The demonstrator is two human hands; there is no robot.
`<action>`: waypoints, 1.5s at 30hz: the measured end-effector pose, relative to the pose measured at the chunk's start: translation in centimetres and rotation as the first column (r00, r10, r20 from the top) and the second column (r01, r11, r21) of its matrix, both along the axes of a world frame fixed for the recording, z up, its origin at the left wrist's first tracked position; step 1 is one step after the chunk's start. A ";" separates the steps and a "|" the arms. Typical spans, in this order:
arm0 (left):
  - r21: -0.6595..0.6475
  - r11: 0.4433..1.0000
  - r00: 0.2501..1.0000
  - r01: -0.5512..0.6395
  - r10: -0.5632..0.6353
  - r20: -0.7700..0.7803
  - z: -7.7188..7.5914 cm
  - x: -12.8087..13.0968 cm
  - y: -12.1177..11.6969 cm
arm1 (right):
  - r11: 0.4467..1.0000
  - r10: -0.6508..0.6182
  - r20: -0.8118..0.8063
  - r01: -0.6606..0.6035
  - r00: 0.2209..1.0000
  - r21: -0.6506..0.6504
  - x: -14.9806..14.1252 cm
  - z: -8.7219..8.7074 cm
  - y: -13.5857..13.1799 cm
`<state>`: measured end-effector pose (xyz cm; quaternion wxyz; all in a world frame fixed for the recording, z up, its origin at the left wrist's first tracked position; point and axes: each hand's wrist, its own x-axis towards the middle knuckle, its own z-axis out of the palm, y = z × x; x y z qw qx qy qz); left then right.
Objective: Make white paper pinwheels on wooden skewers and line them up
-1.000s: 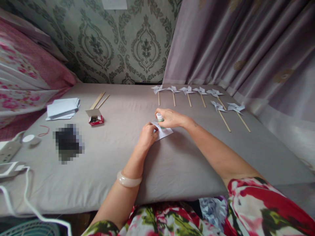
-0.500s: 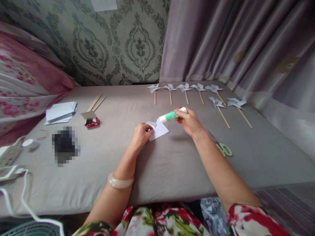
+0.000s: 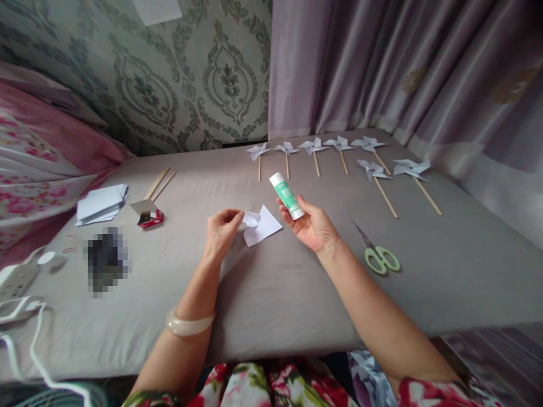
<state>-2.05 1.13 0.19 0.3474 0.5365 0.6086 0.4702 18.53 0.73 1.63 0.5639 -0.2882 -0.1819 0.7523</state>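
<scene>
Two bare hands at work over a grey, cloth-covered worktop (image 3: pixel 271 305), seen from the head camera. The left hand (image 3: pixel 221 233), a pale bangle (image 3: pixel 190 324) on its forearm, has a narrow grip: thumb and fingers pinch the raised, curled flap of a white paper (image 3: pixel 265 227), which lies near the middle of the surface with one corner pointing away from the person. The right hand (image 3: pixel 314 227) has its grip closed around the lower end of a green-and-white glue stick (image 3: pixel 287 195); the tube tilts with its upper end toward the left, above the worktop and just beyond the paper's right corner. To the right of this forearm lie scissors (image 3: pixel 382 260) with light green handles, blades pointing away. Beyond them rest seven white paper pinwheels on wooden sticks — five in a row along the far edge, two nearer on the right. At the left stand a small red box (image 3: pixel 151 218), its lid raised and its dark contents too small to identify; loose wooden sticks (image 3: pixel 156 184) behind it; and a stack of white sheets (image 3: pixel 102 202). Nearer, a pixelated patch hides one object — its nature cannot be told — beside a white power strip (image 3: pixel 16 280).
</scene>
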 end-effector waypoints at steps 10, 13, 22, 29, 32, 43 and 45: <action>0.050 0.961 0.921 0.271 -0.274 0.277 1.5 3.8 -2.2 | 0.963 -0.072 0.178 0.022 0.981 0.267 -3.6 -1.9 -1.5; 0.083 0.954 0.908 0.286 -0.298 0.294 1.5 3.5 -2.2 | 0.944 -0.151 0.201 0.081 0.968 0.319 -3.8 -1.9 -1.6; 0.140 0.966 0.937 0.215 -0.245 0.251 1.6 2.7 -2.0 | 0.940 -0.123 0.334 0.002 0.935 0.341 -3.9 -1.4 -2.1; 0.265 0.931 0.959 -0.250 0.276 -0.065 2.5 -2.7 -0.4 | 0.939 -0.326 0.512 0.208 0.795 0.274 -2.1 -2.0 -0.8; 0.320 0.840 0.852 -0.437 0.501 -0.152 1.4 -6.3 0.9 | 0.940 -0.333 0.531 0.232 0.779 0.248 -1.9 -2.4 -0.4; 0.162 0.797 0.704 -0.581 0.593 -0.391 -0.3 -9.1 2.6 | 0.905 -0.317 0.869 -0.154 0.379 0.397 -2.1 -3.9 -0.9; 0.151 0.798 0.705 -0.584 0.591 -0.392 -0.4 -9.2 2.7 | 0.875 -0.346 0.897 -0.250 0.274 0.414 -2.1 -3.8 -1.3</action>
